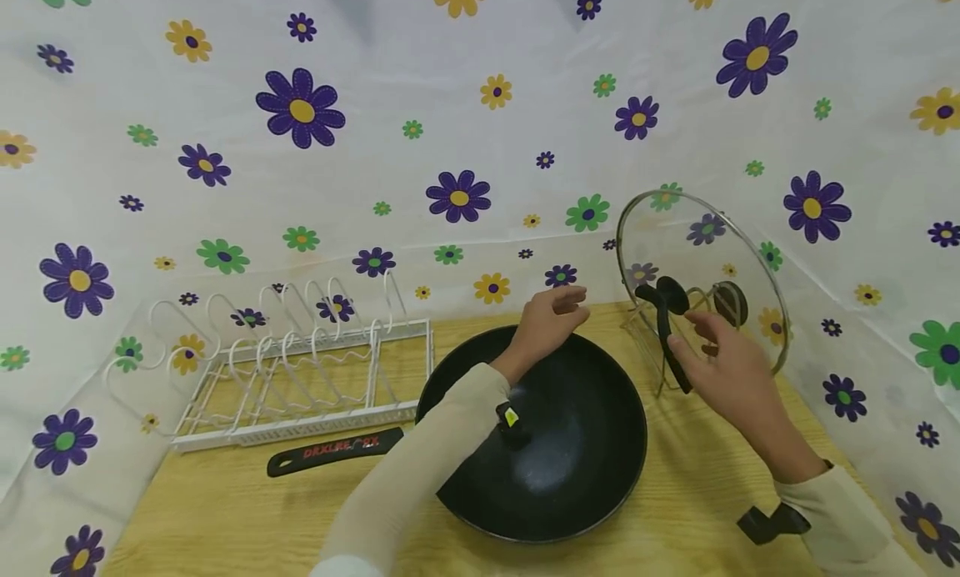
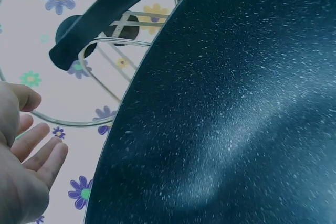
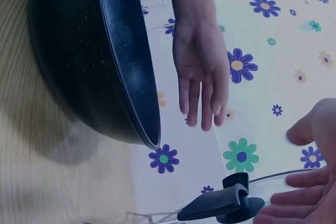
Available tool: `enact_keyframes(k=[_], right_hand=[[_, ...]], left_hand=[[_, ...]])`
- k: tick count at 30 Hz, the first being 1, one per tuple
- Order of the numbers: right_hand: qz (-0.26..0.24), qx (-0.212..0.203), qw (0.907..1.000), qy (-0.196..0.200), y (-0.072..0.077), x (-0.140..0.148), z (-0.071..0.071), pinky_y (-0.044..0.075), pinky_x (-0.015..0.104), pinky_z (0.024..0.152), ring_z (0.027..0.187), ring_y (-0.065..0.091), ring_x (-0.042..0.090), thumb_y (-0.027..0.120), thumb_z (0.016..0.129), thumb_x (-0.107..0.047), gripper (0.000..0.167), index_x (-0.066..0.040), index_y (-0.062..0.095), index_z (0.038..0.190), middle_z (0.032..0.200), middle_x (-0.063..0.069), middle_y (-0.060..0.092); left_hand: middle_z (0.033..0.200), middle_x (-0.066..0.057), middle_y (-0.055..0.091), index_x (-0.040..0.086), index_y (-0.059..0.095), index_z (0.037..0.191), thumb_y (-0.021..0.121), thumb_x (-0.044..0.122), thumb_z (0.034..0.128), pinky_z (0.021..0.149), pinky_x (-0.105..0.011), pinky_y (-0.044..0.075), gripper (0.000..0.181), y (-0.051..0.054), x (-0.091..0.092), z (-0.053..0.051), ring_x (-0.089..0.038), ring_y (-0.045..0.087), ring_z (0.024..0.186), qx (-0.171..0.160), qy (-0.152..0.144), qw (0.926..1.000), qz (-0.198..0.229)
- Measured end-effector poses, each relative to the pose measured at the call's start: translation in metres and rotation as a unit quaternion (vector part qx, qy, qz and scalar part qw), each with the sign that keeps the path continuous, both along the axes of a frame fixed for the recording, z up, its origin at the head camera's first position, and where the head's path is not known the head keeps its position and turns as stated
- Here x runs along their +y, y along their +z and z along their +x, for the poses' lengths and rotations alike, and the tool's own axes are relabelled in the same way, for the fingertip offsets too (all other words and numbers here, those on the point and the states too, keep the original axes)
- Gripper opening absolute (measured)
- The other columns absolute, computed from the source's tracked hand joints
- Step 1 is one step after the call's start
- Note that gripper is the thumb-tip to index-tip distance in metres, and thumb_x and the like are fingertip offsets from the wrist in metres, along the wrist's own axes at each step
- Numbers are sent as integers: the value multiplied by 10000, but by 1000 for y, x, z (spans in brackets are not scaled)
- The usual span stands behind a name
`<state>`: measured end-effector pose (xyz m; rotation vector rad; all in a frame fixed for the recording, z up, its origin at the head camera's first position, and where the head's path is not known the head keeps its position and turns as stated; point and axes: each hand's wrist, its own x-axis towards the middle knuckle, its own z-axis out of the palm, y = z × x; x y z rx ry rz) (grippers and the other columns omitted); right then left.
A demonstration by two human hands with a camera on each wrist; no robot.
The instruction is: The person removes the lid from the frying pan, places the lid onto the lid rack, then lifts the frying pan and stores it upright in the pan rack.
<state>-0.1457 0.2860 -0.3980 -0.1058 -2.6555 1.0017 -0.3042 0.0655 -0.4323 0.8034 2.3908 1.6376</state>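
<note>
A black wok [image 1: 570, 452] lies on the wooden table, its long handle [image 1: 337, 450] pointing left. Above its far rim hovers my left hand [image 1: 546, 325], fingers loosely extended and holding nothing; the left wrist view shows this hand [image 2: 23, 166] apart from the wok. On the right, a clear glass lid [image 1: 697, 256] with a metal rim leans upright in a wire stand [image 1: 637, 331]. My right hand [image 1: 731, 373] is beside the lid's black handle [image 1: 666, 335], thumb and fingers spread. In the right wrist view its fingers [image 3: 299, 198] are near the handle, with no grip visible.
A white wire dish rack [image 1: 300, 414] with upright loops stands at the back left, behind the wok's handle. Flower-printed sheeting [image 1: 450, 102] hangs behind and at both sides of the table. A dark round knob [image 1: 730, 302] shows by the lid.
</note>
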Motion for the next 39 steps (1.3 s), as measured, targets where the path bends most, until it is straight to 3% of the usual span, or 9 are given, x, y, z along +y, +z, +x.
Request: enact_keyframes(k=[6, 9, 13, 14, 21, 28, 33, 35, 39], right_hand=[[-416, 686, 9967, 146, -3, -1, 5, 476, 615, 982, 1258, 555, 510, 615, 1034, -346, 601, 14, 462, 1490, 1458, 275, 525], [-552, 909, 9942, 191, -3, -3, 9, 506, 339, 1030, 1265, 566, 474, 640, 1024, -307, 573, -6, 483, 1486, 1453, 244, 543], [-720, 1071, 9910, 344, -4, -7, 14, 371, 8, 925, 1261, 573, 437, 654, 1019, -253, 534, -41, 502, 1485, 1450, 217, 556], [-758, 1085, 9904, 393, -4, -7, 15, 360, -3, 917, 1258, 576, 424, 653, 1019, -242, 528, -50, 502, 1487, 1452, 214, 554], [-1023, 1195, 9851, 691, -9, -14, 19, 390, 4, 900, 1136, 481, -204, 637, 1023, -162, 474, -48, 528, 1470, 1415, 239, 577], [-1402, 1349, 9757, 1007, -15, -22, 19, 421, 40, 931, 1195, 522, -137, 612, 1022, -71, 438, -2, 534, 1447, 1392, 239, 578], [-1393, 1173, 9772, 1090, -23, -25, 20, 416, 33, 925, 1182, 505, -161, 612, 1024, -80, 437, -1, 532, 1447, 1393, 246, 576], [-1407, 1082, 9775, 1141, -26, -26, 20, 415, 27, 916, 1167, 495, -181, 612, 1024, -79, 436, 14, 529, 1442, 1385, 275, 573], [-1475, 889, 9772, 1241, -32, -30, 20, 419, 26, 905, 1139, 490, -200, 618, 1023, -89, 447, 33, 515, 1441, 1386, 306, 564]], left_hand=[[1379, -43, 655, 151, 603, 1429, 674, 250, 1005, 1027, -374, 516, 441, 6, -36, 11, -204, 625, 1263, -130, -10, 9994, 305], [1379, -39, 655, 153, 590, 1443, 672, 262, 1007, 1037, -392, 509, 457, 10, -54, 18, -231, 613, 1282, -137, -82, 9990, 410], [1383, -34, 652, 165, 577, 1458, 668, 275, 1010, 1055, -389, 495, 471, 17, -78, 30, -230, 612, 1284, -76, -154, 9988, 460], [1385, -33, 651, 169, 573, 1462, 667, 277, 1010, 1058, -389, 492, 474, 18, -84, 33, -225, 611, 1284, -30, -177, 9988, 445], [1417, -9, 630, 182, 559, 1478, 679, 303, 997, 1079, -434, 472, 510, 26, -122, 56, -229, 579, 1324, 497, -202, 9985, -132], [1421, 63, 619, 221, 556, 1479, 692, 351, 989, 1093, -407, 460, 526, 25, -162, 77, -136, 559, 1330, 886, 79, 9938, -665], [1431, 29, 611, 194, 531, 1496, 680, 388, 990, 1096, -479, 447, 562, 19, -194, 95, -194, 540, 1358, 922, 371, 9898, -1017], [1441, 9, 603, 182, 534, 1493, 685, 407, 983, 1098, -513, 438, 578, 15, -207, 102, -229, 527, 1373, 1081, 500, 9839, -1332], [1449, -31, 592, 159, 559, 1470, 719, 422, 955, 1096, -547, 430, 600, 5, -234, 112, -282, 523, 1374, 1727, 693, 9619, -2001]])
